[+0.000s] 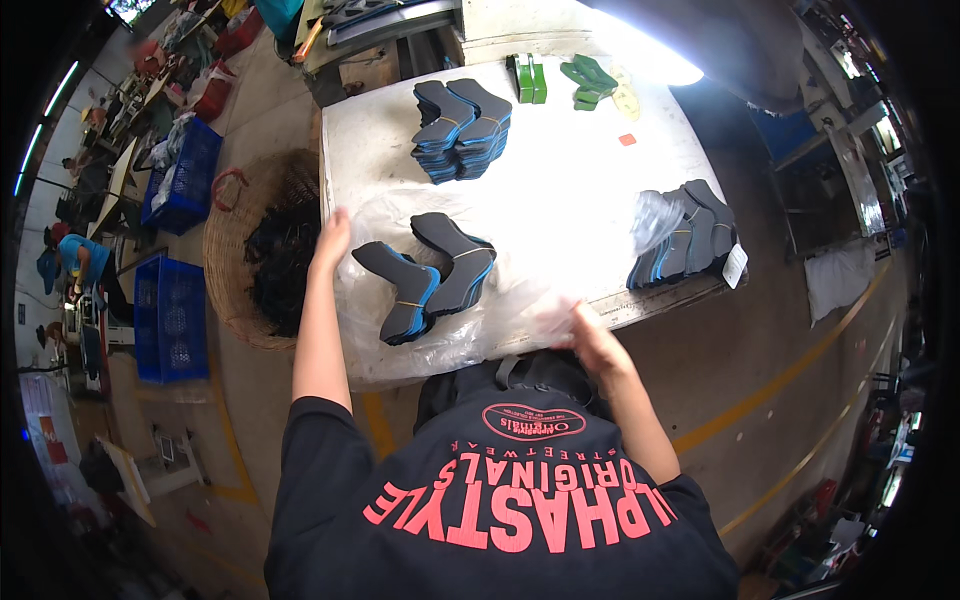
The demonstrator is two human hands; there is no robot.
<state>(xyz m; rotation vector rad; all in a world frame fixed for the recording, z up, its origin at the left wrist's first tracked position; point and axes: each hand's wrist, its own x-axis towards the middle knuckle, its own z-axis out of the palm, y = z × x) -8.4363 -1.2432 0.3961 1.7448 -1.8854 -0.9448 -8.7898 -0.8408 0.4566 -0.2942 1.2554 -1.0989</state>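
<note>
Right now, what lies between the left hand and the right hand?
The head view shows two dark grey, blue-edged stacks on crumpled clear plastic between them.

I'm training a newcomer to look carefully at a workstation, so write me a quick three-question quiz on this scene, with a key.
1. True or false: the green pieces lie near the far side of the white table.
2. Between the left hand and the right hand lie grey-and-blue stacks. What see-through material spreads around them?
3. Fill in the blank: the wicker basket stands on the person's ____ side of the table.

Key: 1. True. 2. Clear plastic. 3. Left.
</note>
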